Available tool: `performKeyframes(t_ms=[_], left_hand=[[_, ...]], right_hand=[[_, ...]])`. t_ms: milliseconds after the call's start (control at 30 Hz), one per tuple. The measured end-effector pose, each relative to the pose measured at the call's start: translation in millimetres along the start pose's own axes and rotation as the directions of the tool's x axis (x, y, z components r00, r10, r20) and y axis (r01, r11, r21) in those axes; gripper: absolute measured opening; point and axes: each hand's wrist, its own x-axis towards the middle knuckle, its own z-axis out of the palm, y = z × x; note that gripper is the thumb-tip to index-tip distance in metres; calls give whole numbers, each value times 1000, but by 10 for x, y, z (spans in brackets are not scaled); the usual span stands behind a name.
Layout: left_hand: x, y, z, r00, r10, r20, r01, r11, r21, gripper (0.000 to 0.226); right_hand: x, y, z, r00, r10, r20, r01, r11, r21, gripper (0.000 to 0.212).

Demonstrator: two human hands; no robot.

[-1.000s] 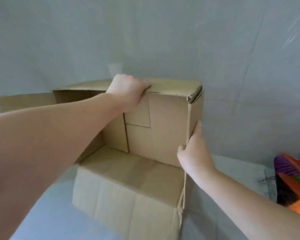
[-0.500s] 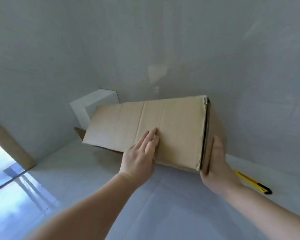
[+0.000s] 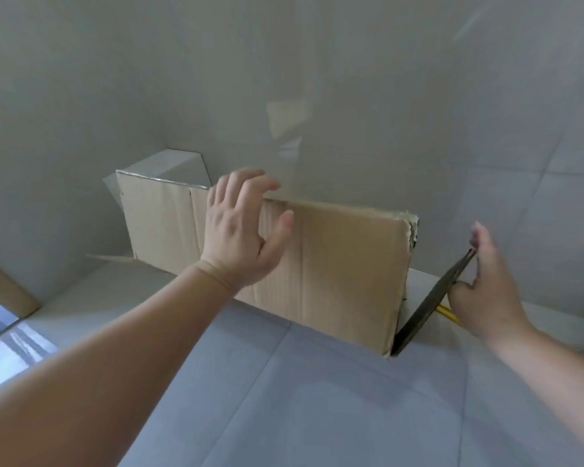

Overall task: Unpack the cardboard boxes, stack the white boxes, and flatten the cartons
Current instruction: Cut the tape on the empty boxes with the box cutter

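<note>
The flattened cardboard carton (image 3: 317,264) stands on edge on the grey tiled floor (image 3: 317,399), leaning back toward the grey tiled wall (image 3: 351,79). Its broad brown face is turned to me, creased by vertical fold lines, and its torn upper right corner shows ragged board. From its lower right corner a dark end flap (image 3: 432,301) swings outward on a slant.

My left hand (image 3: 240,237) is released, fingers spread and straight, in front of the carton's upper edge; the blur keeps me from telling whether the palm touches the board. My right hand (image 3: 486,288) sits just beside the flap's outer edge, the index finger straight along it and the lower fingers curled at it, so I read it as pinching the flap.

Behind the carton's left end a white box (image 3: 169,166) stands in the corner of the wall, its lower part hidden. A thin yellow tool (image 3: 447,313) pokes out between the flap and my right hand, mostly hidden. At the far left a brown strip (image 3: 7,291) stands next to bright glass.
</note>
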Motion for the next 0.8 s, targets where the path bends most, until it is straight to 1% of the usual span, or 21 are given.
performKeyframes(t_ms=[33, 67, 100, 133, 200, 267, 333, 467, 533, 633, 700, 733, 800], left_hand=[[148, 23, -61, 1000, 3, -26, -3, 1000, -17, 29], [291, 41, -122, 1000, 7, -29, -9, 999, -40, 28], [416, 62, -174, 1000, 1, -1, -1, 998, -66, 27], [519, 86, -211, 998, -22, 61, 28, 996, -87, 27], [630, 96, -217, 970, -62, 235, 82, 994, -78, 26], [601, 81, -153, 929, -45, 368, 48, 999, 1, 26], [468, 70, -60, 897, -45, 439, 30, 999, 43, 25], [48, 48, 173, 828, -151, 540, 129, 989, 79, 18], [-210, 65, 291, 747, -229, 624, 190, 973, 129, 20], [-640, 133, 474, 558, -327, 762, 257, 942, 217, 28], [-890, 194, 606, 456, -353, 817, 268, 930, 252, 35], [-984, 219, 676, 424, -355, 834, 259, 929, 264, 39], [-1101, 262, 829, 386, -333, 860, 209, 940, 270, 46]], right_hand=[[49, 6, -42, 999, -27, -31, 27, 999, 19, 71], [91, -7, -88, 999, -46, -25, 47, 998, 43, 64], [128, -33, -132, 999, -48, -7, 49, 997, 61, 58], [159, -65, -172, 999, -48, 3, 48, 996, 74, 56], [224, -123, -213, 999, -48, -20, 50, 994, 98, 52], [263, -167, -185, 999, -41, -34, 44, 994, 96, 47], [246, -179, -104, 998, -57, -9, 57, 995, 82, 43], [122, -185, 39, 987, -145, 66, 141, 988, 57, 38], [60, -187, 80, 983, -147, 107, 146, 989, 19, 39], [-29, -175, 127, 977, -80, 196, 96, 993, -74, 38], [-78, -124, 170, 960, -34, 277, 70, 990, -122, 37], [-99, -96, 191, 950, -3, 314, 51, 988, -145, 37], [-133, -44, 221, 927, 62, 369, 9, 982, -188, 37]])
